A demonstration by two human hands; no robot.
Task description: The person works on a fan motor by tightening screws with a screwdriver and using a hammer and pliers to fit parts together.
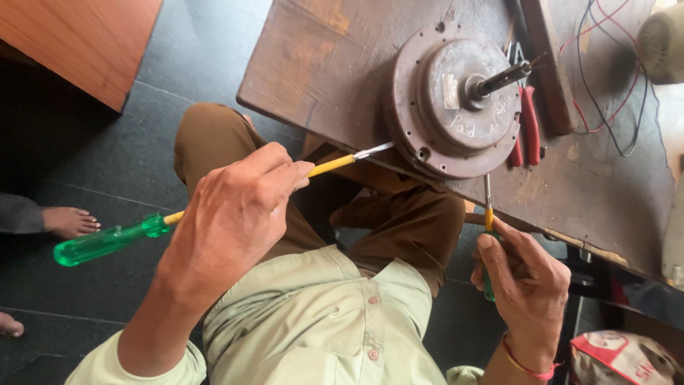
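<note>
A round brown fan motor housing [456, 100] with a steel shaft lies on a worn wooden bench [328, 64]. My left hand [235, 214] grips a long screwdriver [107, 242] with a green handle and yellow shank; its metal tip rests at the housing's left rim. My right hand [524, 281] holds a second, smaller green-handled screwdriver [488, 214] upright, its blade touching the housing's lower rim.
Red-handled pliers [529, 125] lie beside the housing, with red and black wires [613, 93] further right. Another person's bare foot [68, 221] rests on the dark tiled floor at the left. A bag [623, 356] sits at the lower right. My knees are under the bench edge.
</note>
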